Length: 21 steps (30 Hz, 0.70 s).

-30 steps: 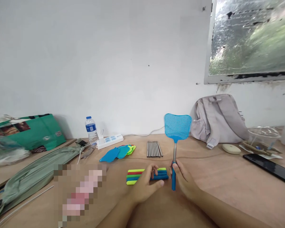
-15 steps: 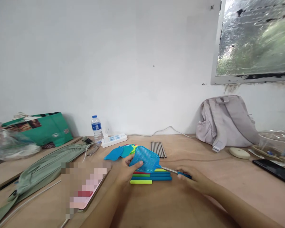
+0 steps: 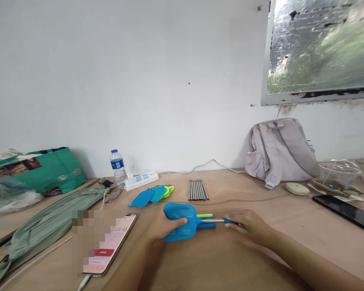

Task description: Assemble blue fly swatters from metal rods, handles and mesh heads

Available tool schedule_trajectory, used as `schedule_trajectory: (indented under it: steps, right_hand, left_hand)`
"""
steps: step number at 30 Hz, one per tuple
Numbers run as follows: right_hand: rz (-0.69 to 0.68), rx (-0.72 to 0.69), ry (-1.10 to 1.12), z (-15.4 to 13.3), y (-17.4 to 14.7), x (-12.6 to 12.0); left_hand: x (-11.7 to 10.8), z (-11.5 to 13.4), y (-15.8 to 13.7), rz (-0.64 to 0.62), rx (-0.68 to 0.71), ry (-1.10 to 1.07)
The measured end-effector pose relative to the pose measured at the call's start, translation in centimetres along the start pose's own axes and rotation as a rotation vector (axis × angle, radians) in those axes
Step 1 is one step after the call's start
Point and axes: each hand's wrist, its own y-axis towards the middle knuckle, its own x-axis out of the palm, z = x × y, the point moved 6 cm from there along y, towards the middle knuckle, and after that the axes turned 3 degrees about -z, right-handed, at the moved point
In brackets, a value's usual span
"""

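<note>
Blue fly swatter [image 3: 185, 221] lies flat across the table [image 3: 261, 258], close to the near edge and about midway along it, its mesh head to the left and its thin metal shaft running right. The left hand [image 3: 166, 226] grips the mesh head, thumb on top and fingers [image 3: 182, 221] curled round its edge. The right hand [image 3: 248, 228] is clenched round the blue handle end, which shows only as a short tip by the knuckles. Under the swatter's neck lie coloured foam grips [image 3: 206, 221], green and blue, mostly covered by the head.

Left of the left hand, near the table's near left corner, a phone [image 3: 109, 246] lies face up with its screen lit. Beyond it a grey-green bag [image 3: 48, 218] stretches towards the left edge.

Further back, towards the middle of the table, spare swatter heads [image 3: 151, 194] in blue and green overlap one another, and just beside them a row of metal rods [image 3: 197, 190] lies side by side. A black tablet [image 3: 346, 210] rests near the right edge.

Along the far edge, against the wall, stand a green bag [image 3: 45, 169], a water bottle [image 3: 117, 165], a white power strip [image 3: 141, 180] and a pale backpack [image 3: 279, 151].
</note>
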Motion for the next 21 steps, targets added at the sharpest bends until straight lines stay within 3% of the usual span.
schedule_trajectory:
  steps: [3,10,16,21]
  right_hand:
    - [0.000,0.009,0.032,-0.5,-0.1,0.0]
    - [-0.003,0.093,0.111,-0.4,-0.7,-0.5]
    - [-0.007,0.161,0.106,0.0,-1.8,0.7]
    - [0.129,0.292,0.122,2.1,-3.9,0.1]
  left_hand:
    - [0.0,-0.5,0.3,0.004,-0.009,-0.036]
    - [0.9,0.6,0.0,-0.057,0.067,-0.479]
    - [2.2,-0.4,0.9,-0.154,0.153,-0.555]
    - [2.6,-2.6,3.2,0.007,0.216,-0.717]
